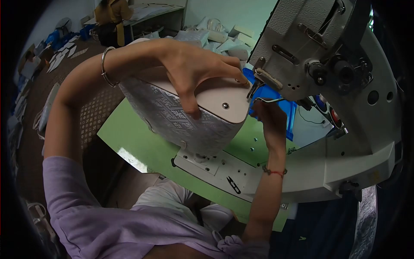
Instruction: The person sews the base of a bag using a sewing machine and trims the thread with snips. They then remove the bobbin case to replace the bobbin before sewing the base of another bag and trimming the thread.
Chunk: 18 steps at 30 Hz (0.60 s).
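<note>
A silvery patterned bag (172, 112) with a pale flap (222, 97) and a round metal snap stands on the sewing machine's bed. My left hand (196, 71) reaches over the top of the bag, its thumb on the front edge and its fingers on the flap's far side. Beside the needle area of the sewing machine (302, 56), my right hand (269, 118) has its fingers bent together near a thin pale strip or lever; what they hold, if anything, is hidden.
Black thread snips (233, 184) lie on the machine bed. Behind my right hand is a blue tray (291, 114). The green tabletop (125, 125) surrounds the bed. Wrapped bags are piled at the back; another person (112, 21) is at a far table.
</note>
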### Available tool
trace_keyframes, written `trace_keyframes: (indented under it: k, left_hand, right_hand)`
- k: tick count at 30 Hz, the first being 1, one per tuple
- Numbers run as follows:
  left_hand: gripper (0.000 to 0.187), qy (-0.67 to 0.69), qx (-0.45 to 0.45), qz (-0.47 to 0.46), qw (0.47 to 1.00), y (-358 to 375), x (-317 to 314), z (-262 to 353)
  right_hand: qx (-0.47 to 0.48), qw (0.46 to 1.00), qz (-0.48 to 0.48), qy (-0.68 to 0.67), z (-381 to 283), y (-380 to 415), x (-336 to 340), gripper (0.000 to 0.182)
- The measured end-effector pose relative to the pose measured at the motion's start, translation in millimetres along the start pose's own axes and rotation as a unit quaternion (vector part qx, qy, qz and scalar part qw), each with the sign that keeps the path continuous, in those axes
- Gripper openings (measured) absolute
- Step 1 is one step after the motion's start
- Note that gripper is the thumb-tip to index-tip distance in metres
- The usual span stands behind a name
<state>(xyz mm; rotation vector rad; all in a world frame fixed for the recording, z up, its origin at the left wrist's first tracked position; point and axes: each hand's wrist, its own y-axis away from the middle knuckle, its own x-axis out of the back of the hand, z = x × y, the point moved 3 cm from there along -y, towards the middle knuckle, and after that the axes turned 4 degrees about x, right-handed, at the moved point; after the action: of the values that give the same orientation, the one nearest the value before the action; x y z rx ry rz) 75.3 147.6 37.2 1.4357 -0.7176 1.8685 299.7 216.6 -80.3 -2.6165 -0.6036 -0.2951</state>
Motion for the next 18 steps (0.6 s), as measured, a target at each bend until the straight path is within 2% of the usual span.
trace_keyframes:
  k: [1,3,4,6,9,11,12,13,14,15,17,18]
  left_hand:
    - [0.098,-0.011,0.004,-0.009,1.000,-1,2,0]
    - [0.098,-0.021,0.006,-0.010,1.000,-3,2,-2]
    - [0.098,-0.029,0.008,-0.009,0.999,-4,2,-3]
    - [0.097,-0.055,-0.007,-0.007,0.998,-2,3,0]
    - [0.096,-0.089,-0.006,0.007,0.996,7,-2,11]
    - [0.095,-0.101,0.010,0.021,0.995,10,-4,9]
    - [0.094,-0.109,-0.025,0.047,0.993,12,-6,9]
    - [0.093,-0.115,-0.058,0.075,0.989,14,-9,9]
    - [0.093,-0.110,-0.056,0.077,0.989,15,-11,7]
    - [0.098,-0.090,-0.072,0.080,0.990,16,-12,4]
    - [0.103,-0.065,-0.084,0.079,0.991,16,-13,1]
    - [0.102,-0.065,-0.087,0.077,0.991,16,-12,0]
  right_hand:
    - [0.069,0.997,0.017,0.007,4,-21,-1,0.019]
    - [0.137,0.990,0.036,0.011,22,-58,-2,0.020]
    - [0.266,0.955,0.052,0.118,28,-70,1,0.022]
    - [0.385,0.893,0.068,0.222,29,-75,3,0.025]
    - [0.317,0.919,0.017,0.232,16,-69,1,0.027]
    - [0.143,0.989,-0.038,0.025,-12,-40,-4,0.035]
    - [0.141,0.989,-0.039,0.025,-30,-20,-12,0.035]
    - [0.125,0.980,-0.003,-0.154,-47,2,-19,0.037]
    - [0.102,0.938,0.034,-0.328,-58,14,-24,0.038]
    - [0.097,0.939,0.032,-0.328,-67,17,-27,0.038]
    - [0.116,0.935,0.104,-0.319,-76,24,-31,0.041]
    - [0.122,0.958,0.139,-0.218,-72,24,-36,0.037]
